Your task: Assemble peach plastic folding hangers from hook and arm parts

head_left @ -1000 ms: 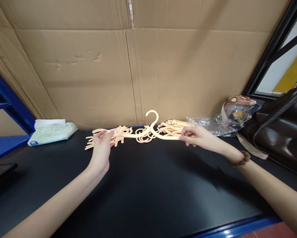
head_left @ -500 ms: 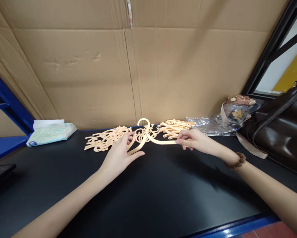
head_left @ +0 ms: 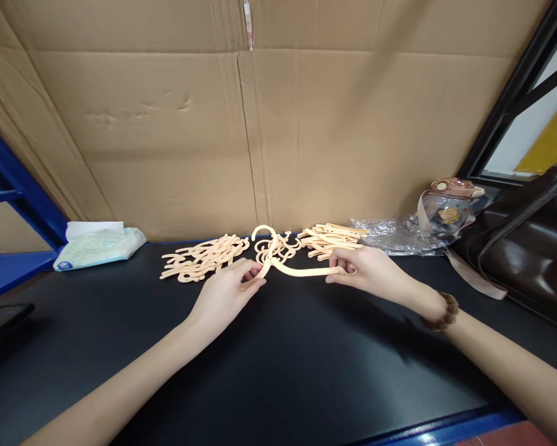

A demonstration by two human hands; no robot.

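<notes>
A pale peach plastic clothes hanger (head_left: 301, 272) is held up above the black table, its curved hook pointing upward. My left hand (head_left: 225, 294) pinches the hanger's left arm close to the base of the hook, covering most of that arm. The far end of the right arm is gripped between the thumb and fingers of my right hand (head_left: 378, 275). Behind the hanger lie a pile of wavy hanger arms (head_left: 204, 257), several loose hooks (head_left: 287, 248) and a stack of straighter peach strips (head_left: 331, 238).
At the back left sits a pack of wipes (head_left: 101, 248). Crumpled clear plastic (head_left: 390, 238), a strapped bottle (head_left: 448, 210) and a dark leather bag (head_left: 533, 248) are on the right. A cardboard wall (head_left: 166, 124) rises behind the black table (head_left: 282, 371).
My left hand's fingers have closed from a loose spread to a pinch on the hanger near its hook. The hanger has shifted slightly left and lower; my right hand keeps its end.
</notes>
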